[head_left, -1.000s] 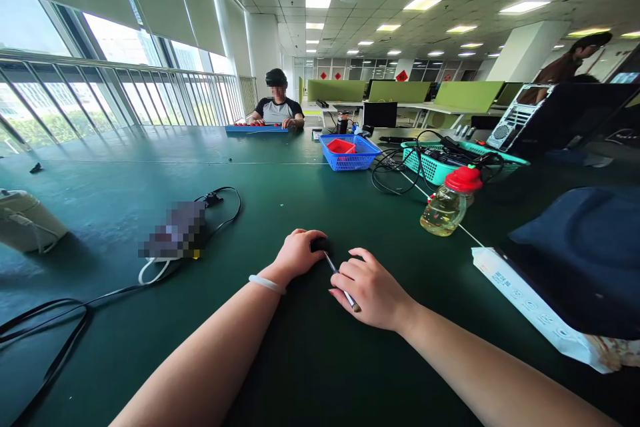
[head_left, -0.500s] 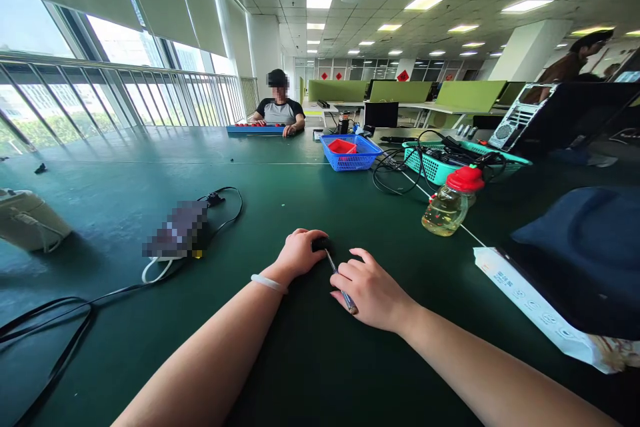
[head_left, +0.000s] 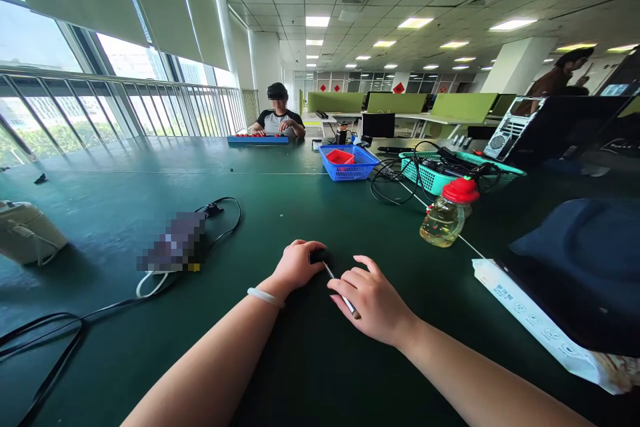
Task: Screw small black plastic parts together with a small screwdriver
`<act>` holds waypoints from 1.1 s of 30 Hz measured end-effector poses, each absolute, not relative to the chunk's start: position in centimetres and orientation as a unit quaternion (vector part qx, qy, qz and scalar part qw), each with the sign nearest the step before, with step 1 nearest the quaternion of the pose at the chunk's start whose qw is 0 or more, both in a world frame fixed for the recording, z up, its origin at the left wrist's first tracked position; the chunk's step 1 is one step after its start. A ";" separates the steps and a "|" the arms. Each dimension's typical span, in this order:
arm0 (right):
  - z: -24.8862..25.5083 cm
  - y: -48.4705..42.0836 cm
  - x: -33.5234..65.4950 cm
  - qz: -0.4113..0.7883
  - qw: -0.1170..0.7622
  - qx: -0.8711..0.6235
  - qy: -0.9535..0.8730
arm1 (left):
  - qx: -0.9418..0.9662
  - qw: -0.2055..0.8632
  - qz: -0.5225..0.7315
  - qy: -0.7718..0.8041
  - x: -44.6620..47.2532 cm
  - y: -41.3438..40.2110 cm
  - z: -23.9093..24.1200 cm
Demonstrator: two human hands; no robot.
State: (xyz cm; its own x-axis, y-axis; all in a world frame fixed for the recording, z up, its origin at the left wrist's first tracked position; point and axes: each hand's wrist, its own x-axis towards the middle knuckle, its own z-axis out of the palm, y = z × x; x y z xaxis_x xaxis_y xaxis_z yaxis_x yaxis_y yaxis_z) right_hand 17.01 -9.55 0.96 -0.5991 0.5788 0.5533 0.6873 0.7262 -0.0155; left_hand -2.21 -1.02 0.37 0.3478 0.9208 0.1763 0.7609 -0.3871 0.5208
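Note:
Both my hands rest on the dark green table (head_left: 310, 360) near its front edge. My left hand (head_left: 295, 265), with a white band on the wrist, is closed over a small black object (head_left: 317, 255). My right hand (head_left: 373, 299) holds a thin metal tool (head_left: 341, 290) like a pen. The tool's far tip reaches the black object, and its near end sticks out under my fingers.
A bottle with a red cap (head_left: 447, 213) stands to the right, beyond it a teal basket of cables (head_left: 435, 177) and a blue basket (head_left: 350, 163). A dark bag on a white box (head_left: 575, 273) lies at right. A blurred device with a cable (head_left: 175, 243) lies left. Another person (head_left: 278, 117) sits far across.
My head has tilted up slightly, so everything sits lower in the view. Both hands keep the same grip and place on the table.

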 end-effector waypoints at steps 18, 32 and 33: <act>0.5 -9.2 16.9 -0.032 0.227 -0.354 -0.907 | 0.798 0.176 0.218 0.534 -2.3 -1.2 0.7; 0.8 -9.5 16.8 0.025 0.319 -0.345 -0.882 | 0.803 0.171 0.227 0.524 -2.4 -1.2 0.5; 0.9 -9.5 16.8 0.028 0.326 -0.341 -0.881 | 0.802 0.172 0.229 0.525 -2.4 -1.2 0.6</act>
